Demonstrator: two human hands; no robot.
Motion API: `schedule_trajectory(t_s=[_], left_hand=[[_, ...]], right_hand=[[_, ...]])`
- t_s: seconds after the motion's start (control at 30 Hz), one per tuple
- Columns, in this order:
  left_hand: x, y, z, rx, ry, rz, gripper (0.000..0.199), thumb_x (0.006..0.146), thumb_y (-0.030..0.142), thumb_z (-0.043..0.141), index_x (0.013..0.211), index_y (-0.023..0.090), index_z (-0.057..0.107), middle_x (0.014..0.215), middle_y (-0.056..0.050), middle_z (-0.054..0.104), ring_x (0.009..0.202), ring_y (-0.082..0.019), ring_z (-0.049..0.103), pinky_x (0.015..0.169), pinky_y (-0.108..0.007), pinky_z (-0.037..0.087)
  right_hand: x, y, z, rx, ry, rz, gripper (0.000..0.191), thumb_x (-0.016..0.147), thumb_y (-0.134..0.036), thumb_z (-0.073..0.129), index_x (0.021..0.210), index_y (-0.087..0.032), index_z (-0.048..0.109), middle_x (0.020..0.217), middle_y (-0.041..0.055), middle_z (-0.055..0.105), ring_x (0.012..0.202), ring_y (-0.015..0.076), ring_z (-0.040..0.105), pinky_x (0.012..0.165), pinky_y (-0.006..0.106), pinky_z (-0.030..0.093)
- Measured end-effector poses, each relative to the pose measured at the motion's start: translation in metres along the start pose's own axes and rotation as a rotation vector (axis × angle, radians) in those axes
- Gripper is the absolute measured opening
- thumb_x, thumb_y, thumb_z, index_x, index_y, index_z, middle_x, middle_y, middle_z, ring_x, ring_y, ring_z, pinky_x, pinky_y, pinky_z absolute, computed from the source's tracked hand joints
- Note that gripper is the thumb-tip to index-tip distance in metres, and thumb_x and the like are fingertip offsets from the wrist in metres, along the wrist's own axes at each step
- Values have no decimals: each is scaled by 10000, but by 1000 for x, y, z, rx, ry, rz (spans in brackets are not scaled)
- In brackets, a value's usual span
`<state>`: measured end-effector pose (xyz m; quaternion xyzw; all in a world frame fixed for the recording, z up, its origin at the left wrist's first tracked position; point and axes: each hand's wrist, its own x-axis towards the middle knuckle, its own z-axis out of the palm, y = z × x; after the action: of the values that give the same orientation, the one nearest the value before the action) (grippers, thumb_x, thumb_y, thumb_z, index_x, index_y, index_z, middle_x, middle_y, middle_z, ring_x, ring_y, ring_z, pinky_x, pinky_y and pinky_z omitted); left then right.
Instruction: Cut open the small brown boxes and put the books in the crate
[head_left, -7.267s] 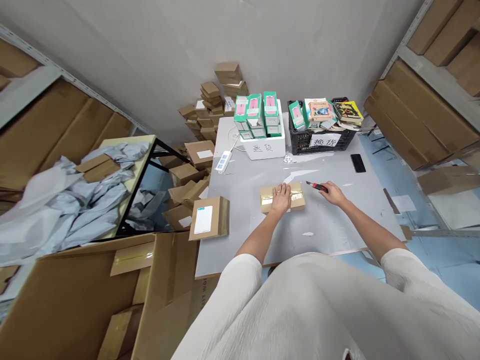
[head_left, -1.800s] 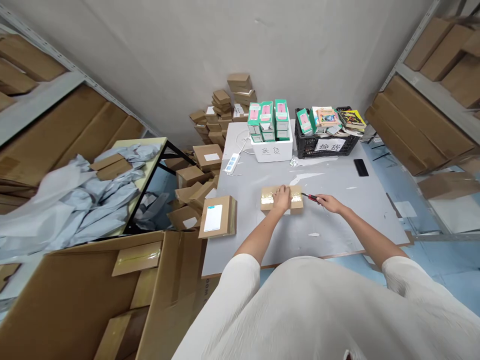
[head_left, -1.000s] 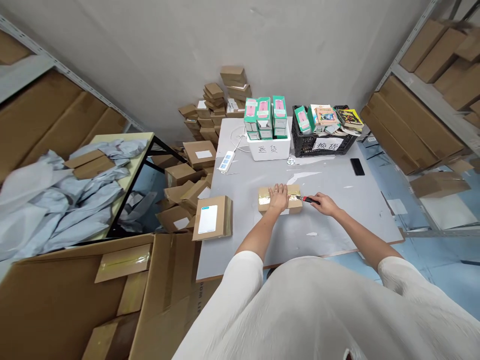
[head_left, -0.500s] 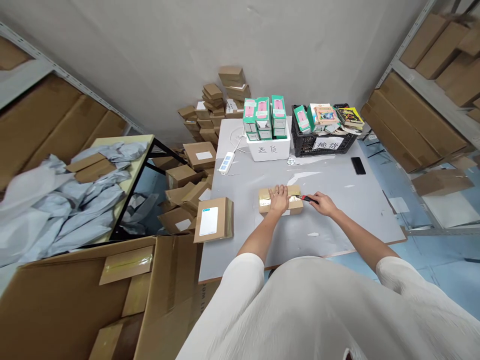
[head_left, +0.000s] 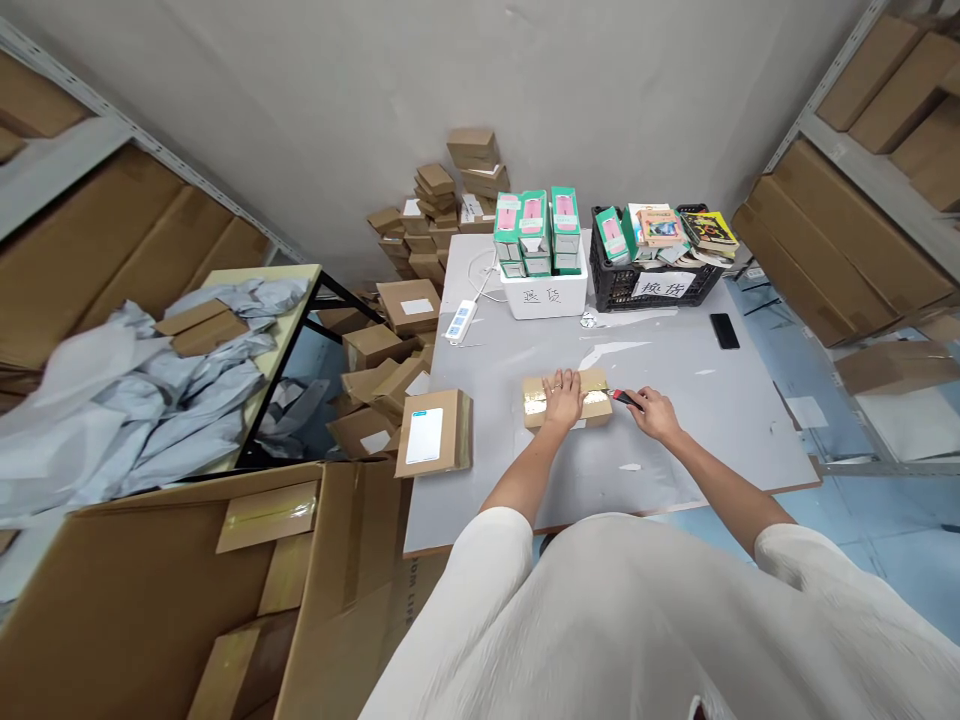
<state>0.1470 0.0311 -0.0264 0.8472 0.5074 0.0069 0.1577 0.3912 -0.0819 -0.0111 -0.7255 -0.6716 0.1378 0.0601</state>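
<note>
A small cardboard box (head_left: 600, 408) with shiny tape along its top lies on the grey table (head_left: 480, 500). My left hand (head_left: 563, 398) is flat on the box, its fingers somewhat apart and pointing away from me. At the box's right end, my right hand (head_left: 654, 412) is closed round a red and black box cutter (head_left: 621, 398). The cutter's tip meets the taped top near the right edge. A larger cardboard box (head_left: 442, 435) with a white label stands at the table's left edge.
Behind are a white bin (head_left: 546, 298) of green boxes, a black crate (head_left: 652, 290) of books, a power strip (head_left: 461, 322) and a phone (head_left: 724, 331). Cartons crowd the left floor; grey parcels cover a side table (head_left: 289, 330). A big open carton (head_left: 330, 560) is at lower left.
The whole view has shifted slightly, moving the scene a little to the right. Both hands keep nearly the same place on the box and the cutter.
</note>
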Motion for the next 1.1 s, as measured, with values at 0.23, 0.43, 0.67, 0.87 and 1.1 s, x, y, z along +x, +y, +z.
schedule_trajectory(t_s=[0.23,0.43,0.67,0.87,1.1], left_hand=[[5,-2,4,-4,31,-18,633,1134,368,309,1754,247,340,1779,-170,394,1693,-367,251,1361,-695,98],[6,-4,9,-27,61,-14,624,1137,362,256,1723,210,411,1762,-179,422,1685,-385,270,1350,-723,112],[7,-9,15,-54,85,-12,605,1135,366,303,1708,225,436,1751,-179,440,1674,-382,293,1347,-725,115],[4,-11,18,-81,104,8,593,1135,374,306,1686,221,463,1730,-187,465,1667,-386,310,1343,-735,121],[1,-9,20,-120,140,2,630,1088,368,411,1695,200,449,1748,-185,440,1680,-399,283,1359,-718,75]], right_hand=[[7,2,2,196,-75,-36,485,1132,-391,465,1584,-324,627,1218,92,723,1068,258,700,907,326,544],[8,8,12,252,-34,-71,465,1114,-383,512,1548,-316,663,1209,91,721,1063,255,708,911,330,559],[17,14,14,148,-17,-135,485,1115,-392,509,1578,-333,638,1233,105,706,1073,266,697,922,347,549],[17,66,-9,140,130,-15,527,1089,-391,496,1589,-282,624,1244,144,699,1047,301,677,891,391,561],[11,88,-8,236,92,127,402,996,-359,603,1354,-244,745,1195,119,708,1083,297,673,909,380,552]])
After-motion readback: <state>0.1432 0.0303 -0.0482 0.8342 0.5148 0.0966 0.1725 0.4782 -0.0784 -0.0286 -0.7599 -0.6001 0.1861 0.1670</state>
